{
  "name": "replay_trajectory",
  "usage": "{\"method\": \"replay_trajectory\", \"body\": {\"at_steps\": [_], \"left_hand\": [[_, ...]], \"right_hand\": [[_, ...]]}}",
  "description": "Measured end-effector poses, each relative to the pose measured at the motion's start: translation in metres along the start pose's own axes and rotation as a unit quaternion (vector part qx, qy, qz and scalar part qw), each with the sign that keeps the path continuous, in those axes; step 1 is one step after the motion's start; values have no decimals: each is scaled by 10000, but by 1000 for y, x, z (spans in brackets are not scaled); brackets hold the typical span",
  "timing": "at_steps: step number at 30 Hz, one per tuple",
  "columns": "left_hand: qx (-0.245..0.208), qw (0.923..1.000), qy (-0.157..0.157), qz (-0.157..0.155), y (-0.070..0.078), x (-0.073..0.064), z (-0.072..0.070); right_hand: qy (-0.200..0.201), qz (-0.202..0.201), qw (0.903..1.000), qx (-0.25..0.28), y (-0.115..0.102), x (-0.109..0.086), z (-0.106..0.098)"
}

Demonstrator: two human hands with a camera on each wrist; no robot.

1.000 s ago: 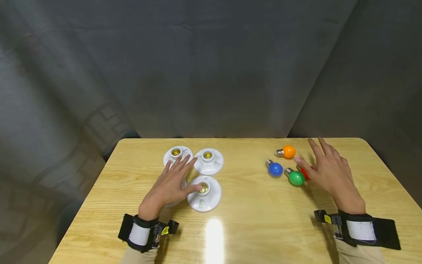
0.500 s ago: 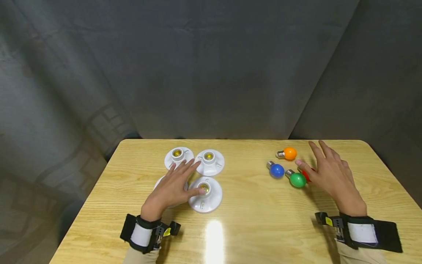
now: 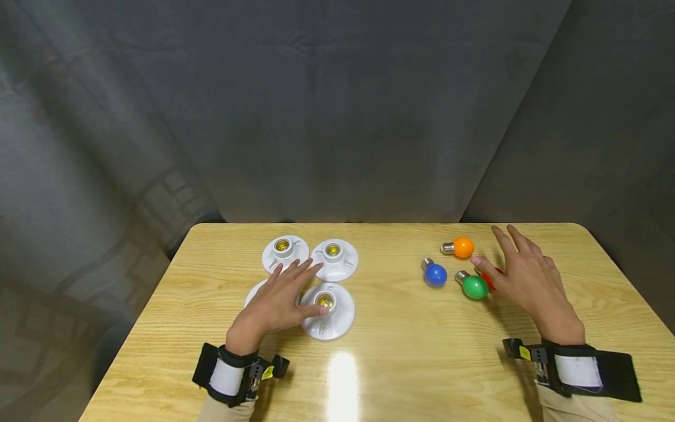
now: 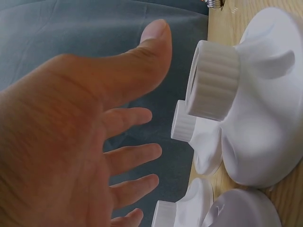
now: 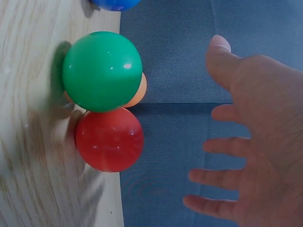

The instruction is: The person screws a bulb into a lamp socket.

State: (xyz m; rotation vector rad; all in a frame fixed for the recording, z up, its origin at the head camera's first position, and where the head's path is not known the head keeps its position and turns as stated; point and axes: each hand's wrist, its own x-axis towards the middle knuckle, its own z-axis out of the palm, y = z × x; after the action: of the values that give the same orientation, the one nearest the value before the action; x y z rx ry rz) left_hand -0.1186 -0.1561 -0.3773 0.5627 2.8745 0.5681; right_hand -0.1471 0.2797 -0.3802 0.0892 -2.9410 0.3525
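Note:
White round lamp holders with brass-coloured sockets stand grouped on the left of the table: a back-left lamp holder (image 3: 285, 254), a back-right lamp holder (image 3: 344, 266), a front-right lamp holder (image 3: 337, 325), and a front-left one mostly hidden by my left hand (image 3: 276, 299). That hand hovers above them, fingers spread, apart from the holders in the left wrist view. On the right lie small bulbs: orange (image 3: 463, 247), blue (image 3: 435, 275), green (image 3: 476, 287) and red (image 5: 110, 140), the red one partly covered in the head view. My right hand (image 3: 529, 278) hovers beside them, fingers spread, holding nothing.
The wooden table (image 3: 401, 351) has its back edge against a dark grey curtain (image 3: 337, 129). Both wrists wear black straps with small cameras. Bare tabletop lies between the lamp holders and the bulbs.
The blue bulb has rolled slightly left, its screw base turning. My left hand has shifted a little to the right over the lamp holders. My right hand stays nearly still.

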Motion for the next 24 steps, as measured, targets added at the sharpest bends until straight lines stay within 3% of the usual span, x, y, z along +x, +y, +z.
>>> {"method": "replay_trajectory", "body": {"at_steps": [24], "left_hand": [[-227,9997,-50,-44,4,4,11]], "right_hand": [[-325,-22,9995,58,3,0,2]]}}
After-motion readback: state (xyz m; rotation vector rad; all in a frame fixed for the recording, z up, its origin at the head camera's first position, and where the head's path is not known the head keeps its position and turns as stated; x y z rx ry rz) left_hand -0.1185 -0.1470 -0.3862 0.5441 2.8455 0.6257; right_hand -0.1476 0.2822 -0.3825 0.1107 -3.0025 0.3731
